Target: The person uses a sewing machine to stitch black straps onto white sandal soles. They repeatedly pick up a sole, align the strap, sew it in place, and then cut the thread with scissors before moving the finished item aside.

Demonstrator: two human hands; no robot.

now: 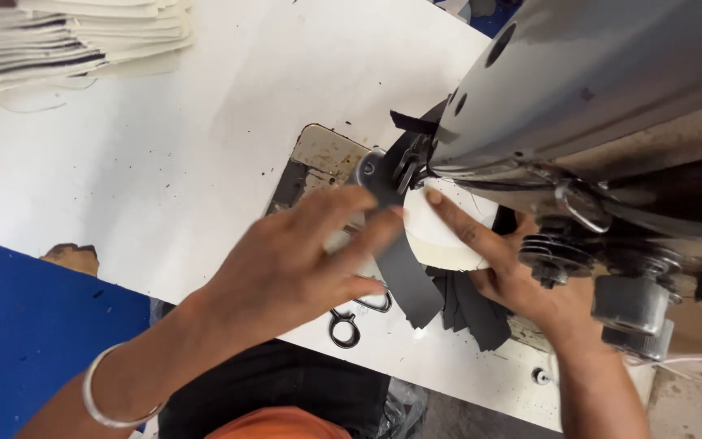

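The fingers (343,215) of the left hand (294,268) are spread wide and blurred, hovering flat over the grey bed plate (314,158) of the sewing machine (595,89); they close on nothing, and whether the tips touch the dark strip (408,280) below them cannot be told. The right hand (513,272) lies just beside it, its fingers stretched out flat, the forefinger pressing down on a cream fabric piece (440,236) that sits right under the machine's head, at the presser foot (408,167). The cream piece rests on top of several dark grey strips that fan out toward the person, over the near edge of the machine bed. Under the left hand, the black loop handles of a pair of scissors (351,321) show on the white tabletop (164,146). A silver bangle (99,398) circles the left wrist. At the far left corner of the tabletop lies a stack of folded cream fabric (67,36). A blue surface (18,325) shows beside the tabletop at lower left, where the tabletop's edge is chipped. The person's dark and orange clothing is at the bottom of the view.
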